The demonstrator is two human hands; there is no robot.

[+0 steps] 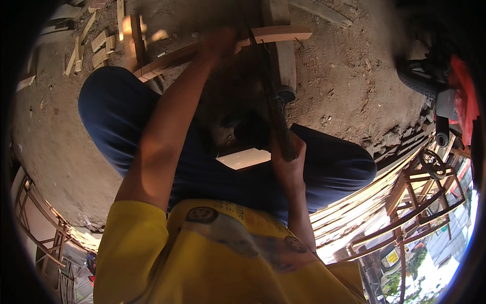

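Observation:
My left hand, dim and soft in the picture, grips a curved reddish wooden piece, which lies across a weathered plank on the dirt. Low at center, between my bent knees, my right hand is closed round the handle of a long dark saw. Its blade reaches up to the curved piece beside my left hand; whether it sits in a cut is hard to make out. A pale board lies under me, left of my right hand.
Wood offcuts and an upright reddish block are at upper left. A black tyre and a red object stand at right. Wooden frames are at lower right, with another wooden frame at lower left.

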